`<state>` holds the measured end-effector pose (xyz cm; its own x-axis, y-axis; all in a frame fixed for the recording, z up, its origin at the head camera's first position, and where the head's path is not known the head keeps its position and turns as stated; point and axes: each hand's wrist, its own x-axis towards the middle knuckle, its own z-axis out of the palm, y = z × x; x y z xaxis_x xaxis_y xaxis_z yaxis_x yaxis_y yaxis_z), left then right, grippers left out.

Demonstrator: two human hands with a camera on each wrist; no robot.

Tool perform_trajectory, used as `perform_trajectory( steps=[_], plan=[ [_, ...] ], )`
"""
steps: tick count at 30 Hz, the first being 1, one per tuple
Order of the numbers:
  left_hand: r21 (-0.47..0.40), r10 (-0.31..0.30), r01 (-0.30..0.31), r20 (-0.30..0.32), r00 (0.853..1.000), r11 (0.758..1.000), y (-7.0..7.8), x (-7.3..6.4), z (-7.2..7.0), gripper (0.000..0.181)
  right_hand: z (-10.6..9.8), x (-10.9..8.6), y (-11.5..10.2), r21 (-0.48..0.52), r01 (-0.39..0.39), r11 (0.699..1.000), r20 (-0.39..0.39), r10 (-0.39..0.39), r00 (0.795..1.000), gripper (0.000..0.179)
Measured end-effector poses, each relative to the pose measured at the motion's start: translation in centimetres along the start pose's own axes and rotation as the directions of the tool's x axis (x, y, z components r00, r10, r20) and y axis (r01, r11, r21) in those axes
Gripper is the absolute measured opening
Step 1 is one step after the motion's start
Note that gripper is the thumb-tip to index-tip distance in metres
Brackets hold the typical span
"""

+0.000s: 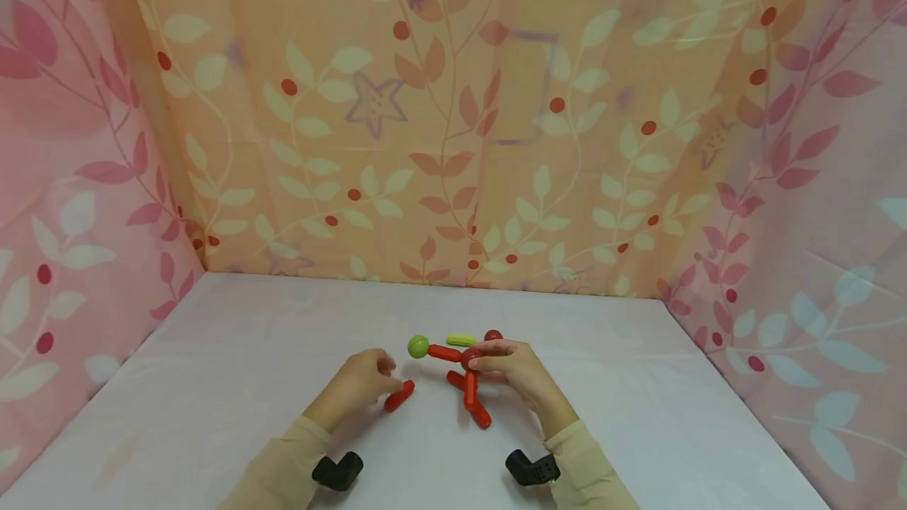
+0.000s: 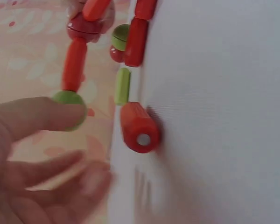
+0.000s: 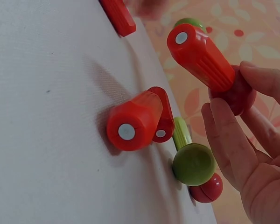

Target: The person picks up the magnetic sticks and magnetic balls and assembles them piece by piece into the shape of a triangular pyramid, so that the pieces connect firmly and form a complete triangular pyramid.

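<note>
My right hand (image 1: pixel 527 375) pinches a dark red ball (image 3: pixel 240 95) between thumb and fingers, raised over the table. From this ball one red rod (image 1: pixel 445 352) reaches left to a green ball (image 1: pixel 418 346), and another red rod (image 3: pixel 200 58) points down, a pale disc on its end. My left hand (image 1: pixel 357 386) hovers by a loose red rod (image 1: pixel 400 396) lying on the table. Its thumb and fingers are spread apart with nothing between them, as the left wrist view shows; the rod (image 2: pixel 140 128) lies beyond the fingertips.
Two more red rods (image 3: pixel 135 123) lie on the white table (image 1: pixel 248 352) under the raised piece. Farther back are a yellow-green rod (image 1: pixel 461 339), a second green ball (image 3: pixel 193 164) and another red ball (image 1: pixel 493 334). Patterned cloth (image 1: pixel 453 116) encloses the table's back and sides.
</note>
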<state>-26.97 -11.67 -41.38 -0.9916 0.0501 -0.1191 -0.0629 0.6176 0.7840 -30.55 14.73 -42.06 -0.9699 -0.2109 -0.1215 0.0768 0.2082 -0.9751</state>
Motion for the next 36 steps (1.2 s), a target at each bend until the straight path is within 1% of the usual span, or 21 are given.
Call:
perform_trajectory(
  steps=[1, 3, 4, 6, 9, 11, 13, 16, 20, 24, 27, 29, 36],
  plan=[
    [-0.021, 0.033, -0.034, -0.041, 0.999, 0.999, 0.2, 0.1, -0.1, 0.035, 0.0, 0.0, 0.0, 0.000, 0.000, 1.000, 0.006, 0.000, 1.000, 0.036],
    [-0.056, 0.109, -0.115, -0.103, 0.989, 0.992, 0.7, 0.4, -0.3, 0.044, 0.0, 0.0, 0.0, -0.005, -0.005, 1.000, 0.012, 0.005, 1.000, 0.036],
    [-0.064, 0.144, -0.152, -0.121, 0.982, 0.986, 0.9, 0.6, -0.3, 0.045, 0.0, 0.0, 0.0, -0.002, -0.008, 1.000, 0.020, 0.008, 1.000, 0.036],
    [-0.078, 0.170, -0.179, -0.113, 0.979, 0.981, 1.3, 0.8, -0.3, 0.041, 0.1, -0.1, 0.0, -0.007, -0.016, 1.000, 0.029, 0.017, 0.999, 0.036],
    [-0.095, 0.166, -0.172, -0.069, 0.984, 0.981, 1.4, 0.9, 0.0, 0.030, 0.2, -0.1, 0.0, -0.009, -0.021, 1.000, 0.050, 0.022, 0.999, 0.037],
    [-0.111, 0.155, -0.161, -0.058, 0.986, 0.981, 1.4, 1.0, 0.3, 0.024, 0.3, -0.2, 0.1, -0.010, -0.025, 1.000, 0.064, 0.026, 0.998, 0.036],
    [-0.129, 0.146, -0.151, -0.050, 0.988, 0.980, 1.3, 1.1, 0.4, 0.023, 0.4, -0.3, 0.0, -0.013, -0.025, 1.000, 0.073, 0.026, 0.997, 0.036],
    [-0.132, 0.150, -0.152, -0.029, 0.988, 0.980, 1.4, 1.4, 0.6, 0.023, 0.5, -0.3, -0.1, -0.008, -0.026, 1.000, 0.079, 0.026, 0.997, 0.036],
    [-0.110, 0.168, -0.165, 0.016, 0.986, 0.980, 1.6, 1.8, 0.8, 0.021, 0.6, -0.4, -0.3, 0.000, -0.014, 1.000, 0.090, 0.014, 0.996, 0.035],
    [-0.063, 0.159, -0.155, 0.055, 0.986, 0.986, 1.8, 2.1, 1.1, 0.017, 0.6, -0.3, -0.4, -0.001, -0.003, 1.000, 0.115, 0.004, 0.993, 0.037],
    [-0.037, 0.158, -0.156, 0.059, 0.986, 0.987, 1.8, 2.1, 1.3, 0.015, 0.6, -0.4, -0.4, 0.001, 0.002, 1.000, 0.126, -0.002, 0.992, 0.037],
    [-0.030, 0.163, -0.162, 0.051, 0.985, 0.986, 1.8, 2.0, 1.3, 0.014, 0.6, -0.4, -0.4, 0.001, 0.002, 1.000, 0.126, -0.002, 0.992, 0.037],
    [-0.043, 0.168, -0.166, 0.036, 0.985, 0.985, 2.0, 1.8, 1.7, 0.011, 0.6, -0.3, -0.3, 0.006, 0.005, 1.000, 0.112, -0.006, 0.994, 0.037]
  ],
)
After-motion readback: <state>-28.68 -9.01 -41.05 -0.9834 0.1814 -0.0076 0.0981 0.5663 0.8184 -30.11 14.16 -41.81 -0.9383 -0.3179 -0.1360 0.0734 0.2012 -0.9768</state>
